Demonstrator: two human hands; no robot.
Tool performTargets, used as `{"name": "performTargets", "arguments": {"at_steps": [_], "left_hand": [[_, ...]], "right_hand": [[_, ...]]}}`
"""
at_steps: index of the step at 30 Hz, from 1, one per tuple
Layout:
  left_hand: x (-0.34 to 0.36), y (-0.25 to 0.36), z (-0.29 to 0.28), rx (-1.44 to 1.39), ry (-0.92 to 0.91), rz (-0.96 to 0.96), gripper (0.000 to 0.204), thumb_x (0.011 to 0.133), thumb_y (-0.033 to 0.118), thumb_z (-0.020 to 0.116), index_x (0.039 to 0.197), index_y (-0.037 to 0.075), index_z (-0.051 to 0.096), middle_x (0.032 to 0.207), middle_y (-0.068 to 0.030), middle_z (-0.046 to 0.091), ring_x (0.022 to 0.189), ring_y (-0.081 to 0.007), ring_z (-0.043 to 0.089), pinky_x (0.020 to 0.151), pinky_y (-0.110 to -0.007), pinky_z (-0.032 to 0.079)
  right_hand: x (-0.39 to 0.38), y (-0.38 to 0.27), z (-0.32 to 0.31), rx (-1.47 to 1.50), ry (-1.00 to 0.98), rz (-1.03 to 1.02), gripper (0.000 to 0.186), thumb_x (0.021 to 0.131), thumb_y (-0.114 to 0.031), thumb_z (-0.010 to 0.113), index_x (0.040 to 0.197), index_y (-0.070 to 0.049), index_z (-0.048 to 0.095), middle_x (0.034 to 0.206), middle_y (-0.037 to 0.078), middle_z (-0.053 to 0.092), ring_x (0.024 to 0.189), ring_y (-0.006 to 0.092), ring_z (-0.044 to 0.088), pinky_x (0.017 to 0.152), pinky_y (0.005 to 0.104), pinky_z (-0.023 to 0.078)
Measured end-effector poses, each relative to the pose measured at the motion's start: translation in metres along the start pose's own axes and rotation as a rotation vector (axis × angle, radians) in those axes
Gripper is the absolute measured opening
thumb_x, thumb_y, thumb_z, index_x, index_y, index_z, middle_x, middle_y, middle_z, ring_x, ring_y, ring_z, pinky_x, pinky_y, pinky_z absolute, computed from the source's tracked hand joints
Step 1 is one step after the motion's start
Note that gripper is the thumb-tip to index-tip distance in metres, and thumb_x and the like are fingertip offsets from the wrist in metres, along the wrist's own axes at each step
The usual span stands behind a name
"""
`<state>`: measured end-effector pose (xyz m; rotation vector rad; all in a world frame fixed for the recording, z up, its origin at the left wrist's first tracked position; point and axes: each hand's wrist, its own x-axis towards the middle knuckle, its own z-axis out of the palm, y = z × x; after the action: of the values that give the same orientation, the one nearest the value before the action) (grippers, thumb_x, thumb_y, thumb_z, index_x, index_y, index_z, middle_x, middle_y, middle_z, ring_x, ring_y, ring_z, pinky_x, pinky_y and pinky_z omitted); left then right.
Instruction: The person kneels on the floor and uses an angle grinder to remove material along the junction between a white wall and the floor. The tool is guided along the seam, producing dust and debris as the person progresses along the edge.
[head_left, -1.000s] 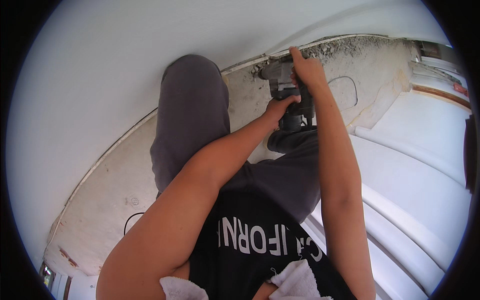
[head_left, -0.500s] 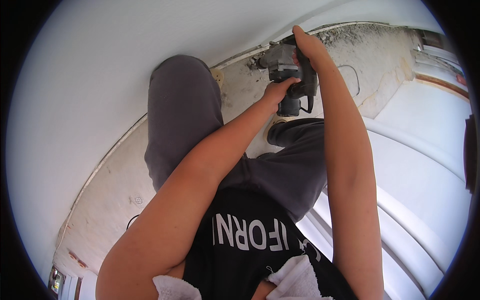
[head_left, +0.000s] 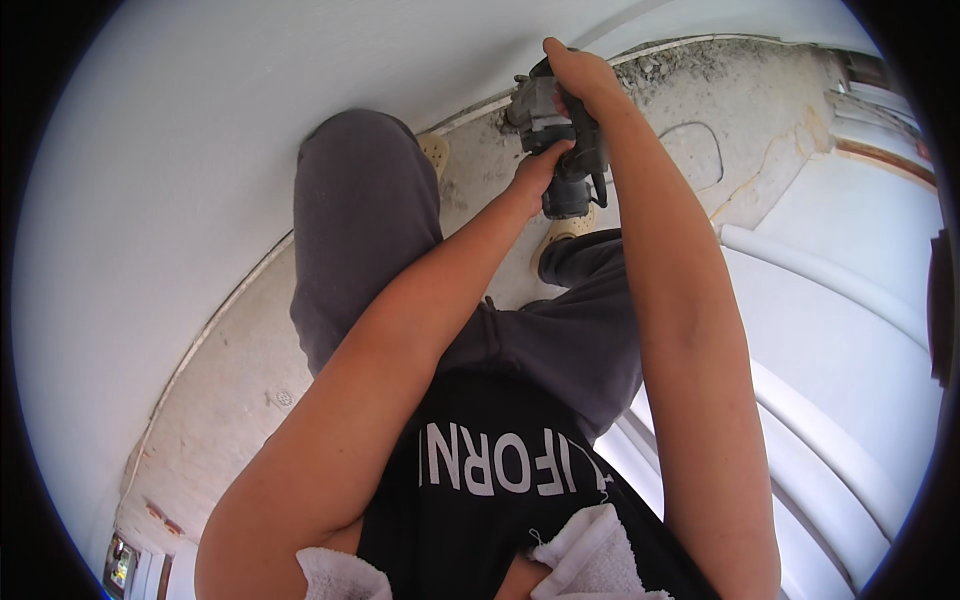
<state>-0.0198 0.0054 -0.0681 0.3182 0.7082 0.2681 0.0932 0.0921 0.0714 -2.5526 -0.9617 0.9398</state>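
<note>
Both hands are on a dark grey and black rotary hammer (head_left: 542, 112) beside the base of the white wall. My right hand (head_left: 588, 78) is wrapped round its black rear handle, thumb towards the wall. My left hand (head_left: 539, 181) is closed on the body lower down, near the round motor end, and most of its fingers are hidden behind the tool. The front of the tool points left to where wall and floor meet. Its tip cannot be made out there.
Broken grey rubble (head_left: 665, 65) lies along the wall's foot on the worn floor (head_left: 770, 110). A thin cable (head_left: 718, 150) curls to the right of the tool. White pipes (head_left: 820, 270) lie at the right. My bent knee (head_left: 365, 190) is close to the wall; cream clogs (head_left: 565, 232) stand below the tool.
Both hands and the rotary hammer have shifted left and slightly up, closer to the wall. The grip of both hands looks unchanged. More of the clog below the tool shows.
</note>
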Motion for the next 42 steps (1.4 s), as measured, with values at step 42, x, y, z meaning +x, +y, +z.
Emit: {"name": "performTargets", "arguments": {"at_steps": [42], "left_hand": [[-0.002,-0.065,-0.090,0.116,-0.068,-0.072,0.059,0.087,0.031,0.078,0.137,0.009,0.057,0.128,-0.0060,0.067,0.116,-0.0193,0.063,0.100,-0.036,0.048]], "right_hand": [[-0.081,0.032,0.096,0.107,0.205,0.151,0.076,0.088,-0.061,0.058,0.093,0.013,0.074,0.095,0.035,0.071,0.107,0.0459,0.069,0.096,0.0494,0.051]]}}
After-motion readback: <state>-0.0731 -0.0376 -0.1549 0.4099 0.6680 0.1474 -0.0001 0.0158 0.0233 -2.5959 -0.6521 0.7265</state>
